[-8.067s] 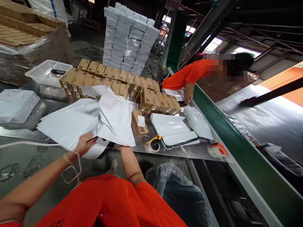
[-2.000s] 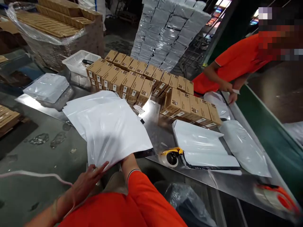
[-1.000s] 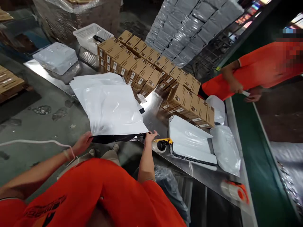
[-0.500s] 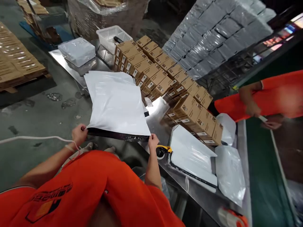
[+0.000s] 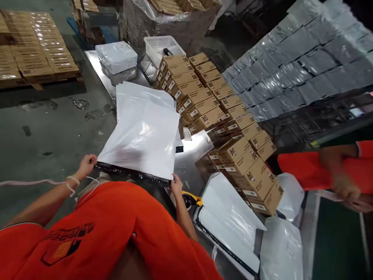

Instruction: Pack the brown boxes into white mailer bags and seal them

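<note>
A white plastic mailing bag [image 5: 140,144] with a black edge strip lies flat over a stack of similar bags and reaches past the table edge toward me. My left hand [image 5: 86,165] pinches its near left corner. At the near right corner, my right hand [image 5: 176,186] grips the same black edge, so the strip stretches between both hands. Just right of my right hand sits a yellow and black tape dispenser [image 5: 192,199]. Another pile of white mailing bags [image 5: 230,217] lies farther right on the metal table [image 5: 194,149].
Rows of brown cartons [image 5: 198,103] line the table's far side. A white plastic basket [image 5: 163,46] and a wrapped white bundle [image 5: 116,57] stand at the far left. Filled white bags [image 5: 281,249] lie at right, near a co-worker's hands [image 5: 348,190]. Stacked cartons [image 5: 37,46] occupy a pallet.
My view has shifted, moving the surroundings down in the picture. Both hands have drawn the bag's black edge left and closer to my body, keeping hold of both corners.
</note>
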Action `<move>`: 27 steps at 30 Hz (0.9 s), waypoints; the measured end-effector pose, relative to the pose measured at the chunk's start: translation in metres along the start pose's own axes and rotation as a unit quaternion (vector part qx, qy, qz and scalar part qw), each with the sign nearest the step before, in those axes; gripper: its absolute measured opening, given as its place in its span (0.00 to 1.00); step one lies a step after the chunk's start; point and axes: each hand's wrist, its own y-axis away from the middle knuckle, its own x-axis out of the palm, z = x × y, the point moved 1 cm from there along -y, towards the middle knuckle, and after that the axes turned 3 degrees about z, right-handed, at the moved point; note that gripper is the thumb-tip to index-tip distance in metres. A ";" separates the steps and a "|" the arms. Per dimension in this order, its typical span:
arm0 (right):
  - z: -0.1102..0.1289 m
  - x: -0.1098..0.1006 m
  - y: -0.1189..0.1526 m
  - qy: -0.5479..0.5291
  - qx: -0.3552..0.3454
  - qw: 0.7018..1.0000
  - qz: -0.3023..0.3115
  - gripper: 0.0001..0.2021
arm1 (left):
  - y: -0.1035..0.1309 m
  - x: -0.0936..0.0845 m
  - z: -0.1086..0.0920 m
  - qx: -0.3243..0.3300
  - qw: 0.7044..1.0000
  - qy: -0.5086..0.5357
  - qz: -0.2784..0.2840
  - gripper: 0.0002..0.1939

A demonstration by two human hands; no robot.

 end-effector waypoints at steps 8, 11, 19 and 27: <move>0.022 -0.074 -0.075 0.134 -0.087 0.982 -0.105 0.32 | -0.054 -0.042 -0.002 0.040 0.982 -0.186 0.015 0.38; 0.046 -0.077 -0.124 0.244 -0.274 0.916 -0.163 0.35 | -0.089 -0.020 -0.032 0.161 0.949 -0.271 -0.007 0.40; 0.084 -0.050 -0.200 0.326 -0.491 0.808 0.017 0.36 | -0.140 0.021 -0.040 0.375 0.869 -0.314 0.077 0.33; 0.112 -0.078 -0.196 -0.051 -0.338 0.927 0.154 0.15 | -0.209 -0.079 -0.106 0.231 0.918 -0.105 0.304 0.27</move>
